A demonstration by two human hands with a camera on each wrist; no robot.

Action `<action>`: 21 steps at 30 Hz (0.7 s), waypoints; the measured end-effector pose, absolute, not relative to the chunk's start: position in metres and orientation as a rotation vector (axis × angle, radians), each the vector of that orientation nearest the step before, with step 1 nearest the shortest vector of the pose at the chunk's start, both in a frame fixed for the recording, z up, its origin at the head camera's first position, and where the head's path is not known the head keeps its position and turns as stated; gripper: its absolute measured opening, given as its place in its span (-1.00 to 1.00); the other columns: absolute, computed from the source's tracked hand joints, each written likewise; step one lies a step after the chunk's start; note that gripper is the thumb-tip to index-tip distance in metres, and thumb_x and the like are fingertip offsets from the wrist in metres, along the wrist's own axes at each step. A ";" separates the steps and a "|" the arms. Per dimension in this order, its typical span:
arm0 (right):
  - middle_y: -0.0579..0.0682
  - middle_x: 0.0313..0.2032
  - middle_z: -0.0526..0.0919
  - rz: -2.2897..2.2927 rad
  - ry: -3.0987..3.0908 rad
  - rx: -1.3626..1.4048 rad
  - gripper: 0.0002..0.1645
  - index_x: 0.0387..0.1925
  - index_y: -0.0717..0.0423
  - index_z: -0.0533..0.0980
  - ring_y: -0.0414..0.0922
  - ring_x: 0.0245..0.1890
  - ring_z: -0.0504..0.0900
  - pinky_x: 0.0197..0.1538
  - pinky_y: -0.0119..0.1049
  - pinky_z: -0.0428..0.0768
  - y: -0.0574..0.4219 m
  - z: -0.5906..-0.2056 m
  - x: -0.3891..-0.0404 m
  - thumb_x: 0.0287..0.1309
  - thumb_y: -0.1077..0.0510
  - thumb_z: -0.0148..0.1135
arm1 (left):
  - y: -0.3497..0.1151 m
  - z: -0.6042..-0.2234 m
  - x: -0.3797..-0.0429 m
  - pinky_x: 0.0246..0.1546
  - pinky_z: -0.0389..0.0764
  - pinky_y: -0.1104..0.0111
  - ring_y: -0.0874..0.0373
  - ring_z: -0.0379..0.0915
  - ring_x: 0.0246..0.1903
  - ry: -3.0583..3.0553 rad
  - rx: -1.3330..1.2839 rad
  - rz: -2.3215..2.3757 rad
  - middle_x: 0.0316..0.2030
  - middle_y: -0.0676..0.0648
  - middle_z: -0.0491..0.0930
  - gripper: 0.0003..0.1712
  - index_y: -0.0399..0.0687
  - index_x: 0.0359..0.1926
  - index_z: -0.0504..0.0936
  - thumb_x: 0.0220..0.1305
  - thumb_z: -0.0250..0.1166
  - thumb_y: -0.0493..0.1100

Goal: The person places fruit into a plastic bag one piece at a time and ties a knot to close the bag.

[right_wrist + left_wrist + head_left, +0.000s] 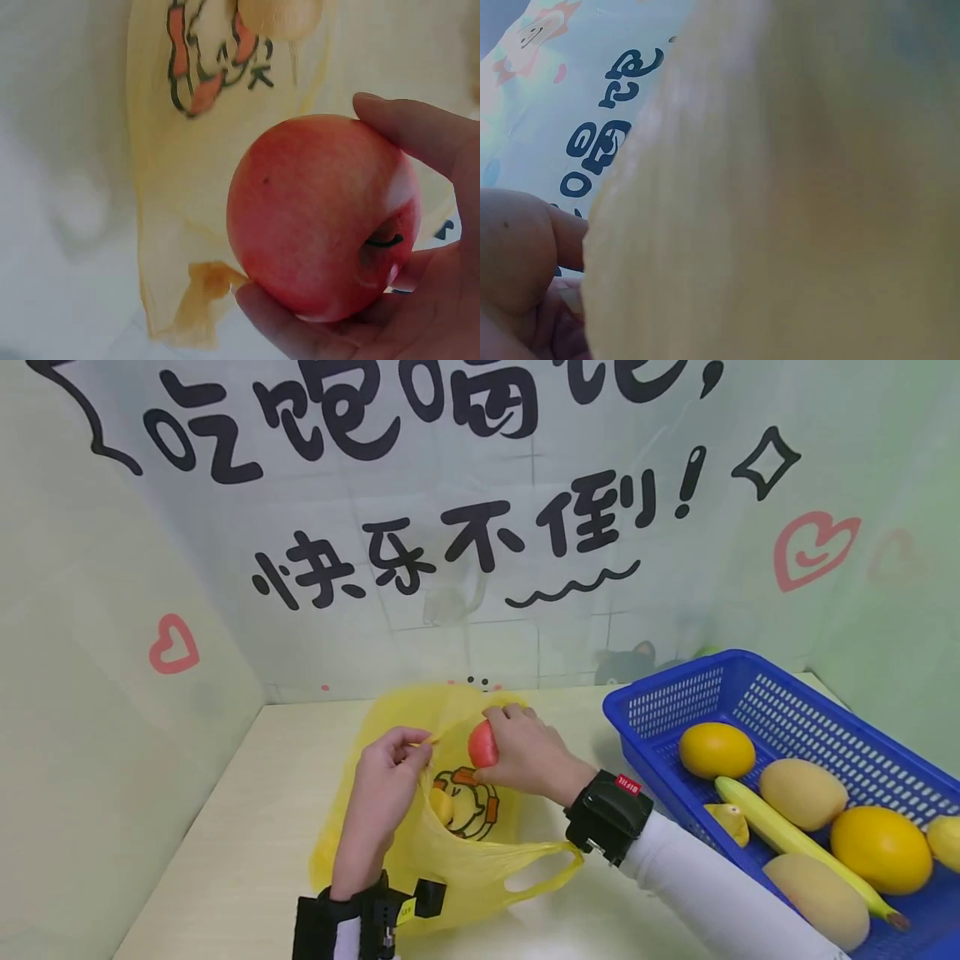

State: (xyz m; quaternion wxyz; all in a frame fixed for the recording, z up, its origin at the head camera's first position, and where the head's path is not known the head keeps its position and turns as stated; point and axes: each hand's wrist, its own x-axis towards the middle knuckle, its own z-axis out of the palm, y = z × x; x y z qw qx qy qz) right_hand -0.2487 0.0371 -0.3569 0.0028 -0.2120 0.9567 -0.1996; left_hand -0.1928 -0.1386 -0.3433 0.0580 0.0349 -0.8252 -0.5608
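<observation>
My left hand (384, 793) pinches the rim of a yellow plastic bag (476, 881) between thumb and fingers, holding its mouth apart. A red apple (482, 746) is in the grip of my right hand (528, 752), over the bag's mouth. The right wrist view shows thumb and fingers around the apple (315, 210), its stem facing the palm. A yellow fruit (441, 806), partly hidden, lies in the bag beside a printed cartoon face. In the left wrist view the bag (765, 195) covers most of the picture.
On the right stands a blue plastic basket (652, 693) with oranges (716, 750), mango-like fruits (802, 793), a banana (795, 839) and other yellow fruit. The pale table (262, 793) meets a wall sheet (495, 652) with black lettering at the back.
</observation>
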 end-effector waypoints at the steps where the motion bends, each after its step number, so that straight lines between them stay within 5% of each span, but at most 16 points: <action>1: 0.14 0.04 0.54 -0.655 2.982 -0.670 -0.10 0.25 0.17 0.38 0.04 -0.05 0.55 -0.10 -0.12 0.66 0.034 -0.359 -0.249 -0.07 -0.12 0.52 | -0.139 -0.344 -0.193 -0.55 0.26 0.43 0.13 0.26 -0.55 -2.499 0.108 -1.704 -0.42 -0.10 0.53 -0.77 -0.20 0.00 0.61 0.42 0.13 -0.24; 11: 0.11 -0.09 0.57 -0.718 2.853 -0.854 -0.19 0.18 0.20 0.41 -0.05 -0.19 0.55 -0.17 -0.28 0.60 0.006 -0.376 -0.252 0.00 -0.14 0.45 | -0.137 -0.343 -0.194 -0.59 0.25 0.43 0.15 0.17 -0.62 -2.498 0.118 -1.746 -0.58 0.01 0.35 -0.77 -0.20 0.00 0.57 0.44 0.11 -0.21; 21: 0.11 0.05 0.54 -0.653 2.723 -0.803 -0.09 0.31 0.09 0.36 -0.06 -0.14 0.58 -0.05 -0.23 0.61 0.010 -0.396 -0.264 -0.07 -0.04 0.52 | -0.149 -0.342 -0.194 -0.46 0.41 0.43 0.14 0.37 -0.48 -2.463 0.167 -1.745 -0.45 -0.03 0.52 -0.74 -0.21 0.03 0.57 0.44 0.12 -0.18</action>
